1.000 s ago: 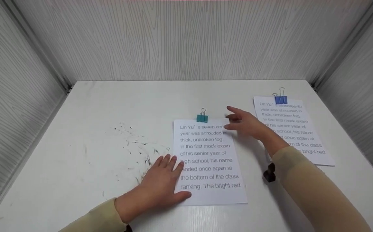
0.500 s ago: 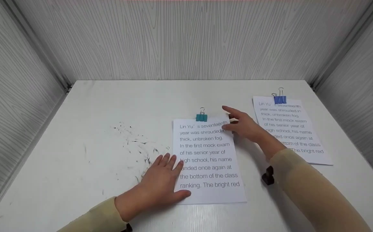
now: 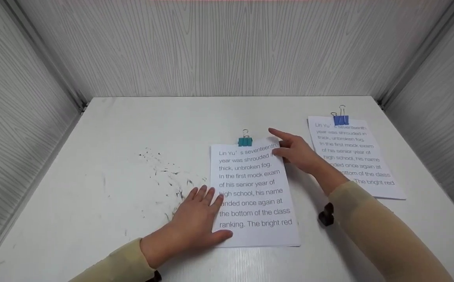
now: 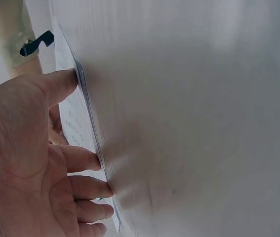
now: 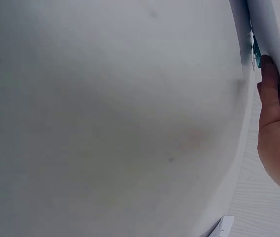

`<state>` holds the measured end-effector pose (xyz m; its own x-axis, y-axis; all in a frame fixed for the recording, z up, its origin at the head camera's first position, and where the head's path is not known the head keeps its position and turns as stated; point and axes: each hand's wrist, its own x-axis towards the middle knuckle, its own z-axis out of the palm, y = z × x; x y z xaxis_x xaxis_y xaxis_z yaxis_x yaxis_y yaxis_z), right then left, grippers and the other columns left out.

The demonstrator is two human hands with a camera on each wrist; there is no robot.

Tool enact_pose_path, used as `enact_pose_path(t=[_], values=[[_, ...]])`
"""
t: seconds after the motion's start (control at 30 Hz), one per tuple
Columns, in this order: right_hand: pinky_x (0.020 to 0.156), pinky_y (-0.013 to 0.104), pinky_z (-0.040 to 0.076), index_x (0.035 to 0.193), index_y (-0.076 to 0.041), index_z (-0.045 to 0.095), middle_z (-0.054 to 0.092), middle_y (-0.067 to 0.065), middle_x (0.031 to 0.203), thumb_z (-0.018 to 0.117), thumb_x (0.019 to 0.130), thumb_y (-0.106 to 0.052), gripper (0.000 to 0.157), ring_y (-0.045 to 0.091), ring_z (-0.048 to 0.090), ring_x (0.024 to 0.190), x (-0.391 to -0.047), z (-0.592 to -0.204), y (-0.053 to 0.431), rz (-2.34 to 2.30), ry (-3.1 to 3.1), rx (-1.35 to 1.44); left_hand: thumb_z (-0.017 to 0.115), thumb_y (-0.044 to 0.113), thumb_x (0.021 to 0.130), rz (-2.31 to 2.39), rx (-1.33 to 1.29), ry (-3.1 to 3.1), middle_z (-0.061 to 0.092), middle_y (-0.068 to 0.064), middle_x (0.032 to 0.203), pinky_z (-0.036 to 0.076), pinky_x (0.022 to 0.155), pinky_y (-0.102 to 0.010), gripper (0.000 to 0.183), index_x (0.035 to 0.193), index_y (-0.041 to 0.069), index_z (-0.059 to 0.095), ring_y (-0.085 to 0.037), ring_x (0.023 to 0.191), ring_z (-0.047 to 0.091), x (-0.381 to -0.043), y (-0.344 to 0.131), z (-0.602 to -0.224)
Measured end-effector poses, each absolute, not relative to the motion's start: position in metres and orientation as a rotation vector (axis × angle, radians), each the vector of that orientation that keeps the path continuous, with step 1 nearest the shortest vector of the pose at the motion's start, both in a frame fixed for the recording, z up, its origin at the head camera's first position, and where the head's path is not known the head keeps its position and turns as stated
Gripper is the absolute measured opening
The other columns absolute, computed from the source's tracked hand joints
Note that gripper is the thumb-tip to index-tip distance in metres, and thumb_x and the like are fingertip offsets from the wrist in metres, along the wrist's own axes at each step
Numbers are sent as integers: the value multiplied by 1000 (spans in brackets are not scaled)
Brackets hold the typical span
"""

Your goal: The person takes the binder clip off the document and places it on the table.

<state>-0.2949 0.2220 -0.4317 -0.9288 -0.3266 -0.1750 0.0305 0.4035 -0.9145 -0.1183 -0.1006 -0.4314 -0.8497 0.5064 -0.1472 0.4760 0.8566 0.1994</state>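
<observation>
A printed paper stack (image 3: 255, 237) lies on the white table, with a teal binder clip (image 3: 245, 141) on its top edge. My left hand (image 3: 193, 221) rests flat on the stack's left edge, thumb spread toward the bottom. In the left wrist view, the fingertips of that hand (image 4: 26, 138) touch the edge of the sheets. My right hand (image 3: 299, 154) pinches the stack's upper right corner between thumb and fingers. Seen from the right wrist, the raised paper (image 5: 269, 29) bends up, with fingers behind it; how many sheets are pinched I cannot tell.
To the right lies a second printed stack (image 3: 352, 156) with a blue binder clip (image 3: 341, 120), partly behind my right forearm. Dark smudges (image 3: 168, 172) mark the table (image 3: 113, 219) on the left. Grained panels (image 3: 227, 51) wall the back and sides.
My right hand has moved slightly left onto the stack's upper right corner and taken hold of it. That corner now curls upward. The left hand has stayed put.
</observation>
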Motion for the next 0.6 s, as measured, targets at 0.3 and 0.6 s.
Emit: enact_pose_path(t=[0.3,0.6], values=[[101,38,53,152,-20,61,63,1,148,65,105,-12,48,21,64,124,-297,-435,222,-1402,2404,-218,61,70,95,222,762,2838,41,-27,163,23,127,-57,94,159,3,47,-44,155,32,-118,-100,-430],[105,38,46,155,-23,58,62,-1,149,71,100,-12,57,20,60,125,-298,-438,224,-1332,2446,-236,60,72,95,221,737,2829,38,-25,165,19,128,-58,96,161,4,45,-43,157,28,-117,-100,-430]])
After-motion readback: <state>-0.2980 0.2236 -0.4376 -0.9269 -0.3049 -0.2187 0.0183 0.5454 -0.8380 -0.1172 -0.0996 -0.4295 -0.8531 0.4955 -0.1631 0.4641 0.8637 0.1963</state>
